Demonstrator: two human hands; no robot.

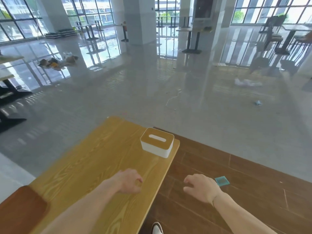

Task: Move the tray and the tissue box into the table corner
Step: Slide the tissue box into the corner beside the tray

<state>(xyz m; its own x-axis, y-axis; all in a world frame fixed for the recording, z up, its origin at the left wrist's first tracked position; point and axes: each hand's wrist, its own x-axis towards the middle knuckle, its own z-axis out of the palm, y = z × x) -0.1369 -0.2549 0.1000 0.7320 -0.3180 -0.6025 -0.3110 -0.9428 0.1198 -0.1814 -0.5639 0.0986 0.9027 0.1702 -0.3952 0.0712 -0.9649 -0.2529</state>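
**Standing tissue box at far-right table corner; both hands empty**

Sitting upright at approx 1 o'clock from the hands: tissue box [157,142], white body w/ wood-tone lid and white oval slot, resting on the yellow wood-grain table [94,166], just inside the far-right corner, close to the right edge.

Tray [20,210]: reddish-brown, rounded corner, at 8 o'clock, on the near-left part of the table, partly cut off by the frame edge; well apart from the box.

Left hand [129,182]: above the tabletop near its right edge, fingers curled loosely inward, holding nothing.

Right hand [200,187]: off the table over the brown plank floor [253,191], fingers half-curled, holding nothing.

Misc: teal square [222,181] on the floor, just beside the right hand at 2 o'clock; white shoe tip [157,228] at 6 o'clock.
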